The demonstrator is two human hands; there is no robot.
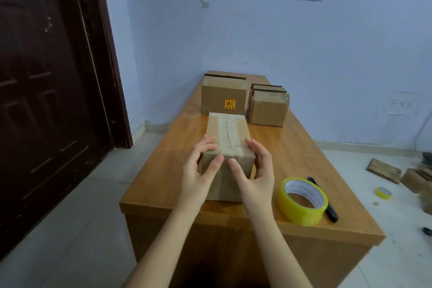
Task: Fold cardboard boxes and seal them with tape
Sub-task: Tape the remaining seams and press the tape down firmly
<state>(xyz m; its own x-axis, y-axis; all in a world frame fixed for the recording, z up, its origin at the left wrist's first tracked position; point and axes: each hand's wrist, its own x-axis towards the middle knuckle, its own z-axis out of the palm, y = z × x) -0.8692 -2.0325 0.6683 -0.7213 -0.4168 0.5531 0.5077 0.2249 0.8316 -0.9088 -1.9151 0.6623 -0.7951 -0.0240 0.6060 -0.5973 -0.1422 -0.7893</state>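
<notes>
Both hands, left [199,172] and right [253,170], were clamped round the taped box [228,138] at mid-frame, thumbs seemingly pressing tape down.

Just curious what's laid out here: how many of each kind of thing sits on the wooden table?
Taped box held by both hands: 1
Flat box stacks at the far end: 2
Yellow tape roll: 1
Black pen: 1
Total: 5
</notes>
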